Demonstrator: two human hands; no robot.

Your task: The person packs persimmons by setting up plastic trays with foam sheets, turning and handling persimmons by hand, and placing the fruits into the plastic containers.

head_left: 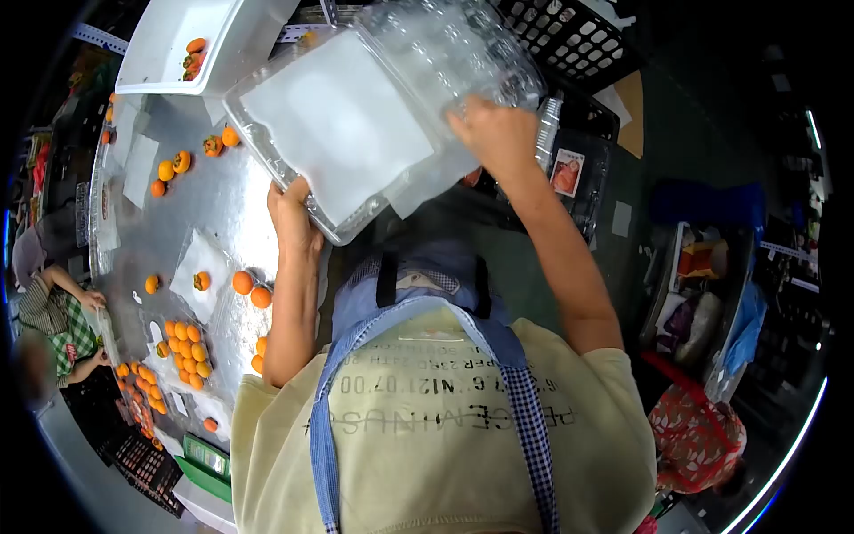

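A clear plastic tray (pixel 342 233) with a white sheet (pixel 334 116) lying in it is tilted above the metal table's edge. My left hand (pixel 295 214) grips its near left edge, thumb over the rim. At the right side of the tray, my right hand (pixel 498 133) is closed at the clear bumpy plastic (pixel 445 53), which spreads beyond the sheet. A loose white corner hangs below the tray between my hands. The fingertips of my right hand are blurred.
Orange persimmons (pixel 187 351) lie on the metal table (pixel 213 191) at left. A white bin (pixel 165 44) stands at the upper left, black crates (pixel 578 40) at the upper right. Two other people (pixel 67 311) are near, one left and one lower right (pixel 698 436).
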